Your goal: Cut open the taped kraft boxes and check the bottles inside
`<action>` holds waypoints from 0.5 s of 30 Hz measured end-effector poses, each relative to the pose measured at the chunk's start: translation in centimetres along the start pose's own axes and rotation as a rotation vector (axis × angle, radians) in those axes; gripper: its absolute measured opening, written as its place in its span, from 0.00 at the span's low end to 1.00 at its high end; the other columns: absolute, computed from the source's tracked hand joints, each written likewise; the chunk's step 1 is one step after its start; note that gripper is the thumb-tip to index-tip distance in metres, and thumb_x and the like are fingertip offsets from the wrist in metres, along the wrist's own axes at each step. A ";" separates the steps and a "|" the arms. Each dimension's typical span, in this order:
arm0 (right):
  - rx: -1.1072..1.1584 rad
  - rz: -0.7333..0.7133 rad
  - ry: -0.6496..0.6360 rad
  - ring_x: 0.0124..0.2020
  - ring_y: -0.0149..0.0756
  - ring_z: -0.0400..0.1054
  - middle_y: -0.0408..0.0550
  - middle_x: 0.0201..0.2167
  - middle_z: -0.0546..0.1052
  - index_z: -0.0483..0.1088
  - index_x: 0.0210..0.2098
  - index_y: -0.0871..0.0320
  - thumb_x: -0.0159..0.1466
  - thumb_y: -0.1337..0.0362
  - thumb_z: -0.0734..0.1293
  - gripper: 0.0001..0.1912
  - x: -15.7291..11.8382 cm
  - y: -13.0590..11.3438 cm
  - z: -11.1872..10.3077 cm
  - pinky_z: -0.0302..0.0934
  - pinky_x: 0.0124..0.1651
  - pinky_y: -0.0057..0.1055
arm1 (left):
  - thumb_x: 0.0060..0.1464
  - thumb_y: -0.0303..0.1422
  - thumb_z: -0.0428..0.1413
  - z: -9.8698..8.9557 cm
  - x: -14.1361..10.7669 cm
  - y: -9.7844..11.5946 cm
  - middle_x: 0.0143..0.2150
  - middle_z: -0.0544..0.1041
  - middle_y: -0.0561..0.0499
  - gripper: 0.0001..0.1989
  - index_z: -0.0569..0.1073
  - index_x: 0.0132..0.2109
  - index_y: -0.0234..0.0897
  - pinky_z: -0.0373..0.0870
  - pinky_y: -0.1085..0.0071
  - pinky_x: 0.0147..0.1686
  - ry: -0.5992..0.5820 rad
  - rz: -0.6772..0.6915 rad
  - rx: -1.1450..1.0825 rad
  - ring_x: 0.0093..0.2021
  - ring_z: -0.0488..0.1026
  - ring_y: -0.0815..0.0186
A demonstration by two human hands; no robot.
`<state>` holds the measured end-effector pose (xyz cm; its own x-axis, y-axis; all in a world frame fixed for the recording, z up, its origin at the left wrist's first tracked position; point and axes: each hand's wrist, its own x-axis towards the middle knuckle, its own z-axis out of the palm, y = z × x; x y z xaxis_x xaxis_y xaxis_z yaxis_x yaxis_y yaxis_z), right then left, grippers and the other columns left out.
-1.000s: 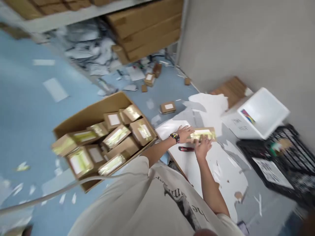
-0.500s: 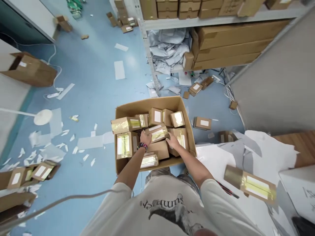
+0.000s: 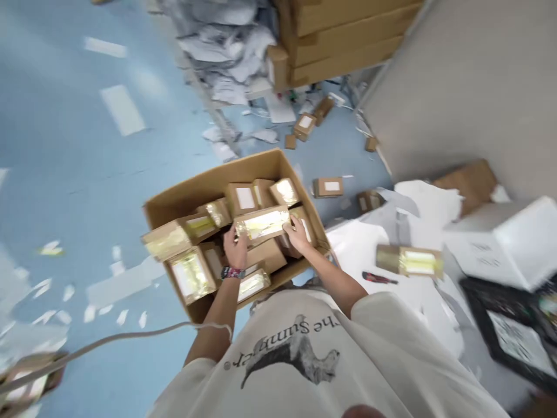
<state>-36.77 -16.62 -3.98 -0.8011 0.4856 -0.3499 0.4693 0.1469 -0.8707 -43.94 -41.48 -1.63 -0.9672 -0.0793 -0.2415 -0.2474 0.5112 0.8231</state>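
A small taped brown box point(image 3: 263, 224) with a white label is held between both hands, over the other boxes. At its left end is my left hand point(image 3: 235, 246), with a patterned band on the wrist. Around its right end my right hand point(image 3: 297, 233) has its fingers closed. Below them stands a large open carton point(image 3: 209, 183) packed with small taped boxes. Among these are a box with a shiny label point(image 3: 192, 275) at the left and one with a white label point(image 3: 244, 198) at the back.
To the right, white sheeting point(image 3: 357, 244) bears a taped box point(image 3: 409, 260) and a red-and-black tool point(image 3: 379, 278). A white box point(image 3: 505, 241) stands beyond. Shelving with long cartons point(image 3: 348, 43) is at the top. Paper scraps litter the blue floor point(image 3: 87, 157). A cable crosses at lower left.
The view has turned and shifted to the right. Both hands have raised the small box, and its label now faces up more fully.
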 end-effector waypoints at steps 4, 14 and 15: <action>0.101 -0.080 0.291 0.59 0.49 0.77 0.54 0.57 0.82 0.78 0.70 0.52 0.72 0.45 0.71 0.31 -2.5 -0.3 -12.1 0.71 0.68 0.43 | 0.69 0.47 0.59 6.4 -1.4 10.3 0.60 0.77 0.41 0.34 0.75 0.77 0.41 0.71 0.52 0.68 -0.158 0.347 0.074 0.61 0.76 0.49; 0.161 -0.095 0.348 0.76 0.50 0.64 0.53 0.71 0.76 0.74 0.74 0.48 0.77 0.49 0.66 0.29 1.2 0.1 -19.4 0.54 0.82 0.50 | 0.64 0.39 0.61 21.7 -8.4 28.0 0.57 0.80 0.35 0.28 0.84 0.68 0.43 0.61 0.40 0.67 -0.312 0.862 0.480 0.62 0.70 0.36; 0.167 -0.057 0.334 0.79 0.50 0.60 0.52 0.74 0.74 0.75 0.73 0.48 0.77 0.49 0.66 0.29 1.9 0.7 -19.0 0.51 0.84 0.50 | 0.63 0.39 0.62 21.2 -7.9 27.5 0.57 0.80 0.35 0.28 0.84 0.68 0.43 0.61 0.39 0.67 -0.267 0.845 0.470 0.62 0.70 0.36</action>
<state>-30.85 0.79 1.32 -0.6461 0.7389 -0.1914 0.3383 0.0524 -0.9396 -41.84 -8.63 11.97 -0.7562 0.6310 0.1732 0.6182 0.6021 0.5053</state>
